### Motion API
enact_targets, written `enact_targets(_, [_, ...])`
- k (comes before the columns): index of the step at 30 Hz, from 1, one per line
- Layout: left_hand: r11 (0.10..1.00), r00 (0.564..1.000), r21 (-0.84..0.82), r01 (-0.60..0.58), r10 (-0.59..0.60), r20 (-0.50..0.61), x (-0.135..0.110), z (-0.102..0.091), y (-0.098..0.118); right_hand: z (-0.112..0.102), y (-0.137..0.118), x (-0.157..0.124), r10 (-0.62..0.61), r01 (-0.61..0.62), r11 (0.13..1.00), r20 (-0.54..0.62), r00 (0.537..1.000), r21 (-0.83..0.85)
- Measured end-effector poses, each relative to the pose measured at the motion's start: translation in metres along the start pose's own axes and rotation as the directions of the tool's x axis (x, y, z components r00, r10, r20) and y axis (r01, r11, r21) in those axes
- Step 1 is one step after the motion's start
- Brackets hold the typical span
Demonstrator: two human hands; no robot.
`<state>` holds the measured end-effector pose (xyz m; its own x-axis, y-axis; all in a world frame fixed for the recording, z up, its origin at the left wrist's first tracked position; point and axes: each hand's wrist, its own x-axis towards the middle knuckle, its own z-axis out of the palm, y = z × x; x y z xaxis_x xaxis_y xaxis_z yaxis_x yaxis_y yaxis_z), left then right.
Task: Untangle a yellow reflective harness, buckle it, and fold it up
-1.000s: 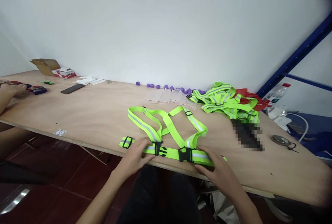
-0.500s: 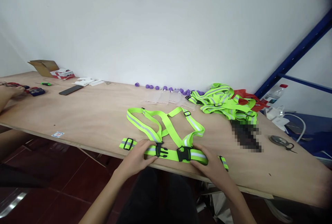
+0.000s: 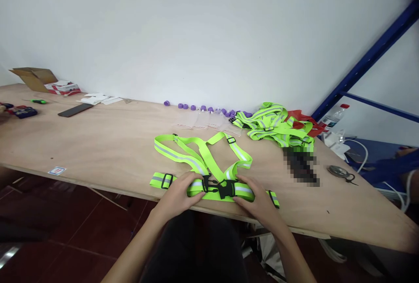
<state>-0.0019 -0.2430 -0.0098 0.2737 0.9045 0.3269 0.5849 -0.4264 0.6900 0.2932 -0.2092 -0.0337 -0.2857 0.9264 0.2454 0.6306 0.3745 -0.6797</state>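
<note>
A neon-yellow reflective vest (image 3: 212,160) of elastic straps with grey stripes lies spread at the table's front edge. Its waist strap carries a black side-release buckle. My left hand (image 3: 178,195) is closed on the waist strap beside the pronged buckle half (image 3: 206,183). On the other side, my right hand (image 3: 260,200) grips the strap, thumb and fingers by the socket half (image 3: 226,189). The prong tips are at the socket's mouth; I cannot tell whether they are inside. Strap ends with black sliders stick out beyond both hands.
A heap of similar straps (image 3: 278,128) lies at the back right, with a red bag (image 3: 296,119) behind. Clear plastic bags (image 3: 203,119) and several purple rolls (image 3: 193,108) line the wall. A round metal object (image 3: 338,171) sits right. At far left are a carton (image 3: 34,80) and a person's hand.
The two buckle halves have come together, the left one moving right toward the socket. My hands have drawn closer with the strap. The whole view has shifted slightly.
</note>
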Motion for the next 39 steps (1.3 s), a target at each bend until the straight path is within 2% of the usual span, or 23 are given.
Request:
enact_targets(6, [1.0, 0.999, -0.009, -0.005, 0.005, 0.041, 0.0, 0.002, -0.002, 0.0, -0.001, 0.003, -0.014, 0.021, 0.988, 0.048, 0.999, -0.156])
enact_targets(8, [1.0, 0.999, -0.005, -0.008, 0.008, 0.053, -0.001, 0.003, -0.003, -0.001, -0.001, 0.002, -0.011, 0.018, 0.991, 0.052, 0.999, -0.131])
enact_targets(14, [0.999, 0.998, 0.029, -0.029, 0.027, 0.059, 0.0, 0.008, -0.007, 0.001, 0.003, -0.002, 0.044, -0.046, 0.998, -0.031, 0.999, -0.046])
enact_targets(23, [0.999, 0.999, 0.037, -0.033, 0.033, -0.017, -0.003, 0.012, -0.011, 0.002, 0.002, -0.002, 0.048, -0.05, 0.995, -0.024, 0.999, -0.088])
enact_targets(32, [0.999, 0.999, 0.013, -0.043, 0.043, -0.013, -0.005, 0.009, -0.011, 0.001, -0.001, -0.003, 0.082, -0.082, 0.994, -0.002, 0.997, -0.075])
enact_targets(39, [0.999, 0.999, 0.009, -0.047, 0.047, 0.01, -0.003, 0.012, -0.007, 0.001, -0.004, -0.004, 0.044, -0.043, 0.996, 0.012, 0.999, -0.083])
